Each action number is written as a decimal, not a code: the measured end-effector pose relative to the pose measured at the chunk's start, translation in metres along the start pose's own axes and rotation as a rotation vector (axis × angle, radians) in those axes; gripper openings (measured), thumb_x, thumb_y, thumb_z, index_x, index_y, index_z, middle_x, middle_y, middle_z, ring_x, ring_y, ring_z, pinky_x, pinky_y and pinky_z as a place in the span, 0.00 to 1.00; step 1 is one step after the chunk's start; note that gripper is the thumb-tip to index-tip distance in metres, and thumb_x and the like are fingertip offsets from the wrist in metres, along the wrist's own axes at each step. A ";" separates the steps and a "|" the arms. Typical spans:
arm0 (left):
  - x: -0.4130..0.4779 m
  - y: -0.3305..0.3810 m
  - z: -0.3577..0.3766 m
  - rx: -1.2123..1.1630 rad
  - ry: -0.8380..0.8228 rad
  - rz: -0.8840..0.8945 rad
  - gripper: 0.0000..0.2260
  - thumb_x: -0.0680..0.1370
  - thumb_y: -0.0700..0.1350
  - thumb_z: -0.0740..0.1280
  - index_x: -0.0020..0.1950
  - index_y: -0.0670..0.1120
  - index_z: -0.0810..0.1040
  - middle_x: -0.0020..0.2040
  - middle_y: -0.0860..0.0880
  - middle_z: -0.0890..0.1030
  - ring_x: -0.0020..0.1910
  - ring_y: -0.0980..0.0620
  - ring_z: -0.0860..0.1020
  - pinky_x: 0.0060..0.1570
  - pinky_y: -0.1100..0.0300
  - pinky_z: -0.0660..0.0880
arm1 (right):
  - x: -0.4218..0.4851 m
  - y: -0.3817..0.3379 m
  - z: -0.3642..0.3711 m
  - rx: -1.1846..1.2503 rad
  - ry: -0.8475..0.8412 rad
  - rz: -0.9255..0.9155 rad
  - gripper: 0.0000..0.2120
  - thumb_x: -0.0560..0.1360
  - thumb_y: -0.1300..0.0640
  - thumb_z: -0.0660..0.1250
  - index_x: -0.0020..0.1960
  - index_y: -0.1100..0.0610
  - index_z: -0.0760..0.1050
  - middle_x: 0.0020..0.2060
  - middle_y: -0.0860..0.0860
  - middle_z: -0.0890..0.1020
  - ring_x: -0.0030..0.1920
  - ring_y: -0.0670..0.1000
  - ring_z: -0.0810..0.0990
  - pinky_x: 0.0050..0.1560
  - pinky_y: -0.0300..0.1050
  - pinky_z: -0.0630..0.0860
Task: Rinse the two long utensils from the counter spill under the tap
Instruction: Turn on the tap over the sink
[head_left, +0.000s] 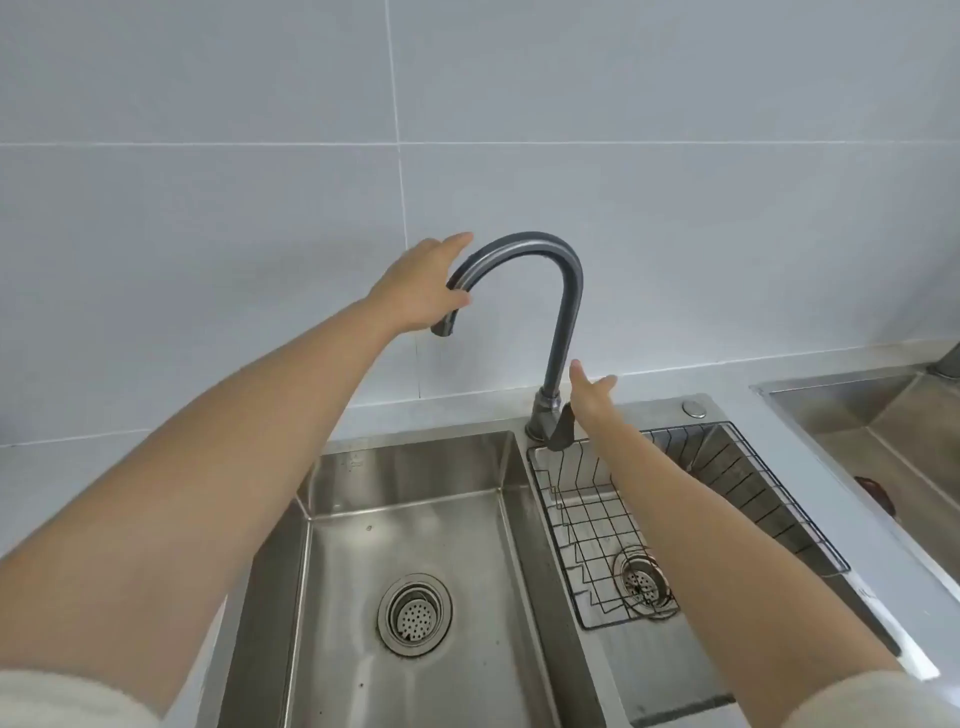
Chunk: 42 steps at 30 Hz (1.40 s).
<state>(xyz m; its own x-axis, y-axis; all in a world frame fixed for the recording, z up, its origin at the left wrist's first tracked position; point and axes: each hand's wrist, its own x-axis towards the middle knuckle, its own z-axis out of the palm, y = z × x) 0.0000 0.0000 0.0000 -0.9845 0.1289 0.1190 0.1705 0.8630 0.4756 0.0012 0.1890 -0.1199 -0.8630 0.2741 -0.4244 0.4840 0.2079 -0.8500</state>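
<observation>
**Entry: sink station, tap about to be set up**

- Pale sleeves (62, 699) at the near corners of the view, forearms bare beyond them.
- Left basin (363, 467): steel, dry-looking, with a strainer (414, 614) at the centre of its floor.
- Right basin (727, 457): smaller, with a wire basket (587, 525) seated in it above its own drain.
- Right hand (589, 392): fingers straight and spread, holding nothing, just over the lever (561, 431) at the tap's foot. The angle hides whether they touch.
- Left hand (423, 288): wrapped on the descending curve of the tap (563, 312), thumb in front, fingers behind.
- The tap stands on the sink's rear edge between the basins, its outlet swung towards the rear of the left basin. No water visible.
- The two long utensils and the spill: not in view.

**Risks (judged)**

- With the outlet this close to the rear edge, lifting the lever hard could throw water onto the counter rather than into the basin.
- Both hands are on the tap, so the utensils have yet to be fetched. Left running meanwhile, the tap would waste water and splash.

**Surface and room**

- Pale grey counter (831, 499) surrounds the sink.
- A second sink (857, 410) lies at the counter's right end, with a small dark reddish object (875, 493) against its left wall.
- Large light grey wall tiles (675, 208) with fine white joints rise behind.
</observation>
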 end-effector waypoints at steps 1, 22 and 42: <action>0.003 0.002 -0.001 0.004 -0.016 0.018 0.29 0.76 0.42 0.65 0.74 0.50 0.56 0.69 0.40 0.67 0.66 0.42 0.69 0.65 0.52 0.66 | 0.004 -0.001 -0.001 0.031 0.010 0.077 0.35 0.80 0.44 0.51 0.77 0.60 0.39 0.76 0.59 0.54 0.74 0.61 0.56 0.72 0.54 0.56; 0.013 0.006 0.000 -0.015 -0.006 0.043 0.22 0.74 0.37 0.67 0.66 0.51 0.72 0.54 0.41 0.80 0.52 0.42 0.78 0.58 0.52 0.73 | 0.050 0.011 0.018 0.201 -0.071 0.283 0.14 0.80 0.62 0.52 0.35 0.59 0.60 0.33 0.53 0.64 0.44 0.53 0.69 0.53 0.45 0.68; 0.010 0.008 -0.002 -0.018 -0.012 0.037 0.23 0.74 0.37 0.68 0.67 0.50 0.71 0.56 0.40 0.80 0.46 0.49 0.74 0.60 0.52 0.72 | 0.060 0.025 0.014 0.276 -0.007 0.306 0.12 0.77 0.71 0.50 0.36 0.62 0.62 0.34 0.55 0.65 0.35 0.53 0.67 0.48 0.45 0.68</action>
<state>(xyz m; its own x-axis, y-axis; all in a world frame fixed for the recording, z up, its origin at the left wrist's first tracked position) -0.0089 0.0069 0.0068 -0.9779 0.1666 0.1265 0.2076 0.8484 0.4870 -0.0400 0.1970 -0.1714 -0.6865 0.2775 -0.6721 0.6626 -0.1421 -0.7354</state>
